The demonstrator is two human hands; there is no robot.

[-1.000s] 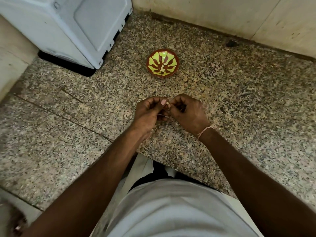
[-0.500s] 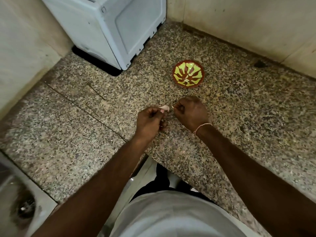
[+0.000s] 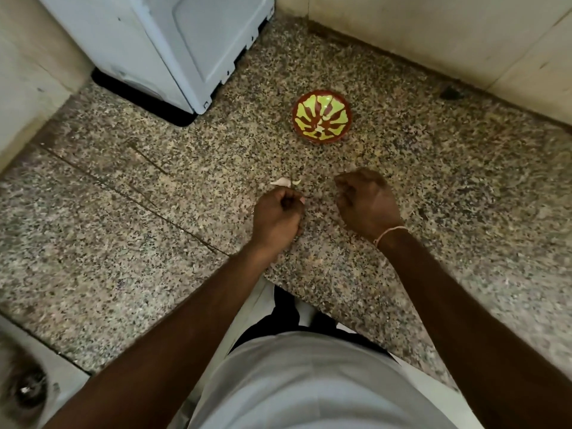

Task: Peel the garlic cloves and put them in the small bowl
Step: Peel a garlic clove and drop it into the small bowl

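The small bowl (image 3: 322, 117), red-brown with a yellow-green pattern, stands on the speckled stone counter (image 3: 185, 212) beyond my hands and has a few pale bits inside. A pale garlic piece (image 3: 281, 182) and a smaller sliver (image 3: 296, 182) lie on the counter just past my left hand (image 3: 277, 218). That hand's fingers are curled with the thumb against them, and nothing shows in it. My right hand (image 3: 366, 205) hovers apart to the right, below the bowl, fingers curled under; whatever is inside them is hidden.
A white appliance (image 3: 173, 41) stands at the back left of the counter, and tiled walls close the back and left. A sink drain (image 3: 29, 390) shows at the lower left. The counter's front edge runs right in front of my body.
My hands were pinched together on a garlic clove; they have come apart, the right one moving right. Pale garlic pieces now lie on the counter ahead of my left hand.
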